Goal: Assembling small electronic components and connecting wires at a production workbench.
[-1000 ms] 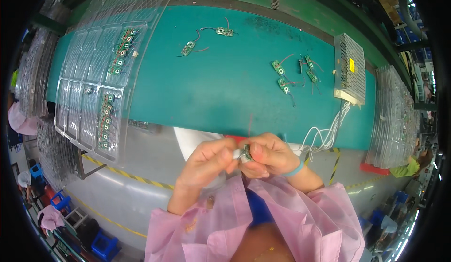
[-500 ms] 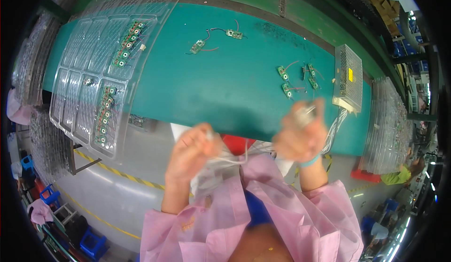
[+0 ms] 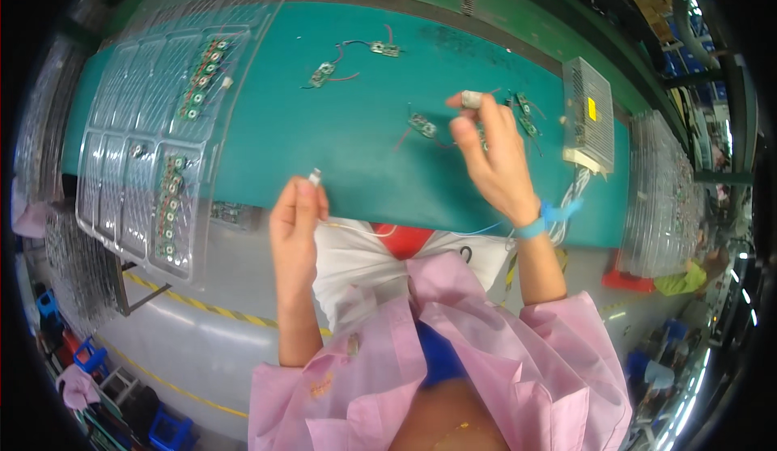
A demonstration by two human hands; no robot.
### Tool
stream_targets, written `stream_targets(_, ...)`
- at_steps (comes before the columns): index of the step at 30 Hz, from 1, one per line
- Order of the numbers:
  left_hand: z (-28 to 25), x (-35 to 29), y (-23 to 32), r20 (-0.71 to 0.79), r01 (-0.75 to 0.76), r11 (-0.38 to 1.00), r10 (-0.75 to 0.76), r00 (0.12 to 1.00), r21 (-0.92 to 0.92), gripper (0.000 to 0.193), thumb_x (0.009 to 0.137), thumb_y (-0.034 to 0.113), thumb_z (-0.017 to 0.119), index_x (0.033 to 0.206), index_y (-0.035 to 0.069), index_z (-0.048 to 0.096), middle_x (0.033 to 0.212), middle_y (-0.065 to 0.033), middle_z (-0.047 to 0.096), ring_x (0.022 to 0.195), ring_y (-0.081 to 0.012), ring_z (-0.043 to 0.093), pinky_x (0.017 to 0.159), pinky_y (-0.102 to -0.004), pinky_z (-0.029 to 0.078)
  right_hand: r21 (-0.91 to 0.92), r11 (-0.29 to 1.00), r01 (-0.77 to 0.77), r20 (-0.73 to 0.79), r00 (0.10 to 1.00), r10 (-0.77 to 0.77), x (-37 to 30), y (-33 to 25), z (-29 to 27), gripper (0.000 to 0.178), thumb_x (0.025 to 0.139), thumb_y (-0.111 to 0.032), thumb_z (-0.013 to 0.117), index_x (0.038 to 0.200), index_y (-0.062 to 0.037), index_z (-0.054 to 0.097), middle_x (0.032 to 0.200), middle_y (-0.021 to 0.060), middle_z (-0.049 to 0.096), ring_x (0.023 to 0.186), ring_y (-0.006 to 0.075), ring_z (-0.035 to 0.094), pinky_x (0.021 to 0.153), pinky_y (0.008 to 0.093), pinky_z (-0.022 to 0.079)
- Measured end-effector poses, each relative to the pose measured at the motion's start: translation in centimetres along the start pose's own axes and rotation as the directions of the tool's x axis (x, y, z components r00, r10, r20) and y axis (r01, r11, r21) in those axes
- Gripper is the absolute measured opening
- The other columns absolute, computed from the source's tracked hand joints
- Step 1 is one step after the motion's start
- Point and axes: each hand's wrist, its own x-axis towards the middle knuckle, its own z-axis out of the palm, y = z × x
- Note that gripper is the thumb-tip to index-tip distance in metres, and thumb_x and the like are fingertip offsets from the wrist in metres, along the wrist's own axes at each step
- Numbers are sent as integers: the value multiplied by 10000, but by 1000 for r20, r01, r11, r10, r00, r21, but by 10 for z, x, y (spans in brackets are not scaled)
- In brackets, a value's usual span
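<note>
My left hand [image 3: 298, 212] is closed at the table's near edge, pinching a white cable connector [image 3: 315, 177] that points up between thumb and fingers. A thin white cable [image 3: 356, 229] runs from beside that hand across my lap. My right hand [image 3: 495, 150] hangs over the green mat, fingers apart, with nothing visible in it. One of its fingers wears a white wrap [image 3: 471, 100], and a blue wrist strap [image 3: 530, 228] circles the wrist. Left of this hand lies a small green circuit board [image 3: 422, 125] with wires. Another circuit board [image 3: 483, 139] is partly hidden behind the hand.
Two wired boards [image 3: 322, 74] lie farther back on the mat [image 3: 364, 127]. More boards [image 3: 526, 113] lie beyond my right hand, near a perforated metal power supply [image 3: 588, 119]. Clear plastic trays [image 3: 121, 160] with rows of boards overhang the left side; stacked trays [image 3: 668, 200] stand right.
My right hand has moved forward over the mat, and its fingers have spread. A circuit board now lies left of it, where none lay before. My left hand has moved slightly left and up.
</note>
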Motion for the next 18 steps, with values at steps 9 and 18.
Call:
stream_targets(9,5,2,-3,6,-27,995,27,1000,92,272,983,220,399,758,86,473,673,17,441,637,-71,369,633,-190,313,474,878,-63,80,996,29,-2,6,9,345,988,-329,279,716,-162,409,629,2,460,548,137,421,520,274,338)
stream_targets(18,6,1,-7,3,-54,988,54,999,142,314,993,276,399,745,91,450,658,16,414,621,-70,367,618,-195,309,482,872,-86,104,994,40,-9,4,17,335,989,-292,276,703,-164,396,604,-1,444,524,132,401,510,261,342)
